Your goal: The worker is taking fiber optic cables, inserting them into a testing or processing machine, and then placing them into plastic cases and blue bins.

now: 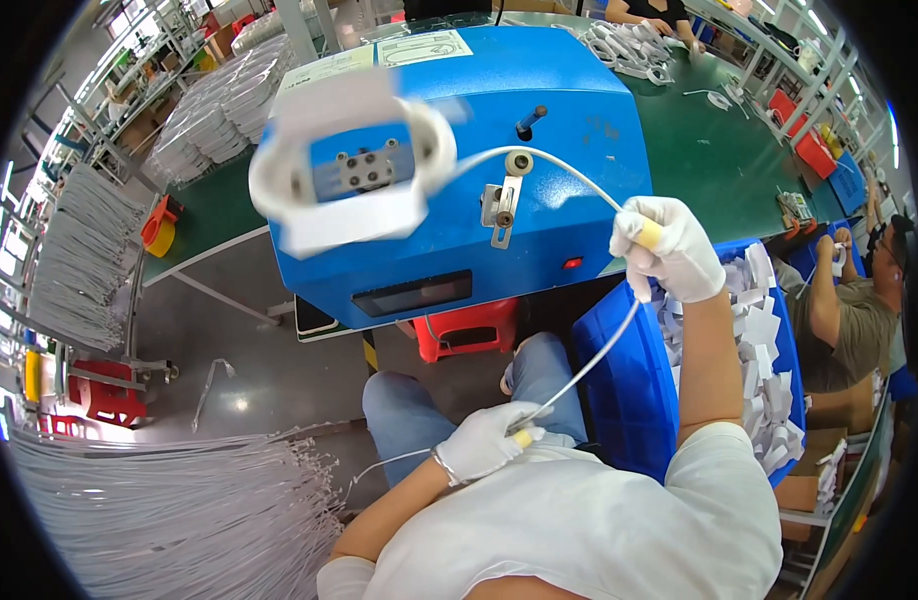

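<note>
A white cable (591,362) runs through both my gloved hands. My left hand (484,440) is closed round it in front of my lap, with the cable's tail hanging off toward the left. Higher up on the right, my right hand (669,250) pinches the same cable, its fingers closed. From there the cable arcs over a small roller guide (519,163) to a blurred white winding head (354,222) on the front of the blue machine (569,120). Yellow tips cover some glove fingers. Whether cable is wound on the head, the blur hides.
A blue bin (629,390) of white paper-like pieces stands by my right arm. Long cables (179,510) lie in a mass at lower left. Coiled cables (624,50) rest on the green table (704,150). Co-workers sit at far right and across the table. A red stool (469,330) is below.
</note>
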Motion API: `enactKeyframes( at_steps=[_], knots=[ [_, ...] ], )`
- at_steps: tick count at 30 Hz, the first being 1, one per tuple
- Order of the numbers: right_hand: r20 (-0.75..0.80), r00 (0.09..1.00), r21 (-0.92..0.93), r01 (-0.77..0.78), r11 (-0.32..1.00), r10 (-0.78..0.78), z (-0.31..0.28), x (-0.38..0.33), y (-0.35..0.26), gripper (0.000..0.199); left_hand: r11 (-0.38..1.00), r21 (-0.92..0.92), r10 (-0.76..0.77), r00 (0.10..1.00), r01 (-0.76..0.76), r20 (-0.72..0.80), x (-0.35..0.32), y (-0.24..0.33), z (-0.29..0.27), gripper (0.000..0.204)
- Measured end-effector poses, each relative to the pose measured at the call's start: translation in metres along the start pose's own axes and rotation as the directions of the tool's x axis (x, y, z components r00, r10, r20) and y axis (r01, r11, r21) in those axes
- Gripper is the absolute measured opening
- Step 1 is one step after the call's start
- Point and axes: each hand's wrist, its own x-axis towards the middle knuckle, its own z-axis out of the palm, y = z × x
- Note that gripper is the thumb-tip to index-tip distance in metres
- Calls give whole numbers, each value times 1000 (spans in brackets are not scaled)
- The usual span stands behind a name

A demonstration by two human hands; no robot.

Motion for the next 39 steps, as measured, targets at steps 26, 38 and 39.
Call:
enactKeyframes(
  at_steps=[26, 38, 39],
  knots=[
    [-32, 664, -650, 554, 521, -747, 49, 37, -33, 12, 813, 520, 316, 949, -261, -18, -62, 225, -151, 40],
    [400, 393, -779, 621, -82, -828, 70, 180, -126, 16, 302, 830, 653, 736, -469, 178, 37, 292, -235, 24],
    [403, 382, -744, 666, -54, -832, 75, 185, -124, 18, 267, 908, 559, 819, -322, 126, 39, 294, -238, 28]
  ],
)
